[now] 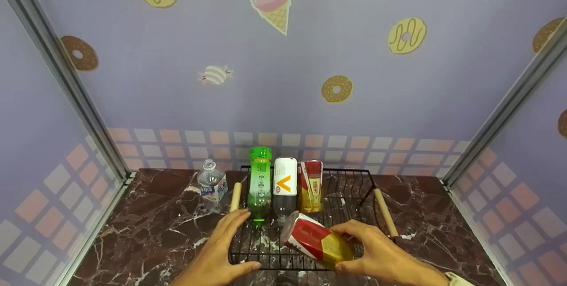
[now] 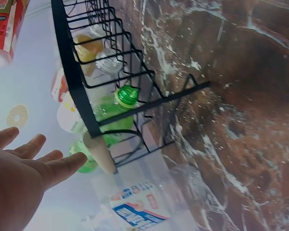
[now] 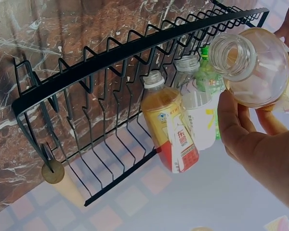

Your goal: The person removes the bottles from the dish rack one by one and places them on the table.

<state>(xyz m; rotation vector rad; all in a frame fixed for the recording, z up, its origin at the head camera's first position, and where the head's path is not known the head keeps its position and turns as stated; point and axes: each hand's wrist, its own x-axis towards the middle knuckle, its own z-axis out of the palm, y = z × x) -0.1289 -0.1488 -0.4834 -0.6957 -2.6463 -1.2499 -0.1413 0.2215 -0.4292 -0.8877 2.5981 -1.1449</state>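
Note:
My right hand [image 1: 372, 250] grips a red and yellow plastic bottle [image 1: 310, 239] by its yellow end, tilted over the front of a black wire rack [image 3: 86, 67]. Its clear threaded neck [image 3: 224, 57] shows uncapped in the right wrist view. To its left, apart from it, my left hand [image 1: 217, 250] is spread with nothing in it, fingertips near the rack's left wooden handle [image 1: 236, 195]. Upside down in a row in the rack stand a green bottle [image 1: 260, 184], a white-labelled bottle [image 1: 285, 177] and another red and yellow bottle [image 1: 311, 184].
Left of the rack, a clear water bottle [image 1: 212, 188] stands upright on the dark marbled countertop [image 1: 150, 219]. Bare wire slots [image 1: 345, 188] fill the rack's right part, beside its right wooden handle [image 1: 385, 213]. A patterned wall [image 1: 283, 113] rises behind, with side panels left and right.

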